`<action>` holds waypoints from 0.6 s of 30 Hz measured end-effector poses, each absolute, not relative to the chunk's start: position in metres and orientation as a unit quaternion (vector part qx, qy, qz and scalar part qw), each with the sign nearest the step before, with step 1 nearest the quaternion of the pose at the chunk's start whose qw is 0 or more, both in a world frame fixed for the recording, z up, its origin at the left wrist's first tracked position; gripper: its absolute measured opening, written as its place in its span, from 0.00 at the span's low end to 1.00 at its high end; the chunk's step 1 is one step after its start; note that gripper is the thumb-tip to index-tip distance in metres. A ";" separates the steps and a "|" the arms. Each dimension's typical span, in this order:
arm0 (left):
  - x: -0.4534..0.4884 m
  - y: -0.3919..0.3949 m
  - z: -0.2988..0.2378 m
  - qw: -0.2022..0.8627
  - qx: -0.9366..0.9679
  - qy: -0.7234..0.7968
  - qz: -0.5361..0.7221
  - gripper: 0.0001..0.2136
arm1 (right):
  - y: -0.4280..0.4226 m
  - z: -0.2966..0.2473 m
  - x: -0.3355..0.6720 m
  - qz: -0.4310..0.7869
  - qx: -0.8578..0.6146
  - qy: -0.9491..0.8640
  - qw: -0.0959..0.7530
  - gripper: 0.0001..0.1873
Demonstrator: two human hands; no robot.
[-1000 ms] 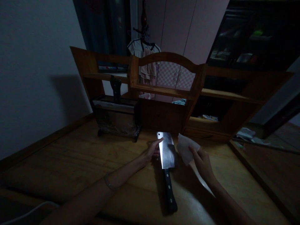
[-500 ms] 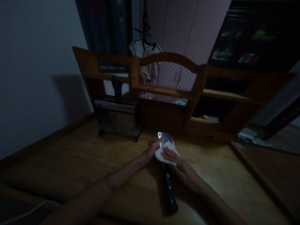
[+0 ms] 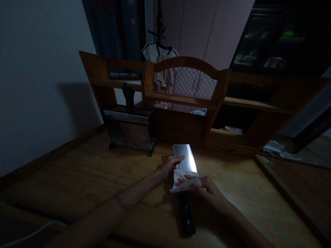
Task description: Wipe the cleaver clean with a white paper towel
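Cleaver [image 3: 188, 159] on the table [image 3: 116, 168], tissue [image 3: 180, 173] slid nearer

Left hand [image 3: 167, 169] grips the cleaver's left edge; the far part lies bare, so wiping seems near the handle [image 3: 188, 217]; right hand [image 3: 207, 187] pinches the tissue there.

We count two hands [image 3: 169, 166] [image 3: 207, 188], one cleaver [image 3: 186, 160], one white wipe [image 3: 178, 176], two black handles [image 3: 189, 217] [image 3: 129, 98], one knife stand [image 3: 128, 120], one bracelet [image 3: 119, 201], one table [image 3: 90, 168] and one coat rack [image 3: 159, 20].

On the rectangular, steel-bladed, black-handled cleaver [image 3: 188, 159], my right hand [image 3: 208, 189] has drawn the thin, white, cloth-like sheet [image 3: 180, 175] from mid-blade toward six o'clock, baring more blade toward twelve o'clock.
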State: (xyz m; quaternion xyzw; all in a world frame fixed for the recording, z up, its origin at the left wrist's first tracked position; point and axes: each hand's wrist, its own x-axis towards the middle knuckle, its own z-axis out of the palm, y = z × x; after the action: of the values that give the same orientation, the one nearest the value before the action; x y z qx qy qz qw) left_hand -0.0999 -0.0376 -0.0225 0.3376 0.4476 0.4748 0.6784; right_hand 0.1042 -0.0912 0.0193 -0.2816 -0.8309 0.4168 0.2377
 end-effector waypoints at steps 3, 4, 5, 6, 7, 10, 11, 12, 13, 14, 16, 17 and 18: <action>-0.099 -0.037 -0.024 0.666 0.350 0.452 0.479 0.20 | -0.090 0.019 0.105 0.392 -0.279 -0.840 0.251 0.18; -0.099 -0.036 -0.025 0.666 0.348 0.452 0.480 0.20 | -0.088 0.018 0.106 0.382 -0.274 -0.845 0.254 0.19; -0.099 -0.035 -0.026 0.667 0.343 0.452 0.483 0.21 | -0.087 0.016 0.107 0.375 -0.268 -0.849 0.258 0.19; -0.099 -0.034 -0.027 0.667 0.337 0.451 0.488 0.20 | -0.085 0.014 0.109 0.369 -0.264 -0.851 0.263 0.20; -0.099 -0.033 -0.027 0.666 0.331 0.451 0.493 0.20 | -0.083 0.012 0.111 0.364 -0.262 -0.853 0.268 0.21; -0.099 -0.031 -0.029 0.668 0.321 0.456 0.493 0.21 | -0.077 0.007 0.117 0.352 -0.276 -0.851 0.274 0.21; -0.100 -0.031 -0.029 0.669 0.318 0.459 0.490 0.21 | -0.076 0.006 0.120 0.348 -0.284 -0.850 0.275 0.21; -0.100 -0.031 -0.029 0.667 0.313 0.466 0.489 0.21 | -0.075 0.005 0.122 0.345 -0.290 -0.850 0.274 0.22; -0.100 -0.031 -0.029 0.664 0.309 0.473 0.490 0.21 | -0.074 0.004 0.124 0.343 -0.294 -0.850 0.273 0.22; -0.100 -0.031 -0.029 0.661 0.308 0.476 0.492 0.21 | -0.074 0.003 0.126 0.340 -0.298 -0.850 0.271 0.22; -0.100 -0.032 -0.028 0.657 0.315 0.471 0.497 0.22 | -0.076 0.001 0.128 0.331 -0.313 -0.849 0.269 0.21; -0.100 -0.031 -0.029 0.656 0.321 0.466 0.500 0.21 | -0.078 0.001 0.128 0.325 -0.322 -0.847 0.269 0.21; -0.100 -0.031 -0.029 0.654 0.326 0.461 0.503 0.21 | -0.080 0.002 0.128 0.321 -0.328 -0.846 0.272 0.20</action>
State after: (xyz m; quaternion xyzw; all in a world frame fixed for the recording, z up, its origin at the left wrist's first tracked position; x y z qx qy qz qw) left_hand -0.1000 -0.0312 -0.0292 0.3258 0.4615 0.5028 0.6543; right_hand 0.1276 -0.0799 0.0023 -0.3284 -0.8458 0.3209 0.2717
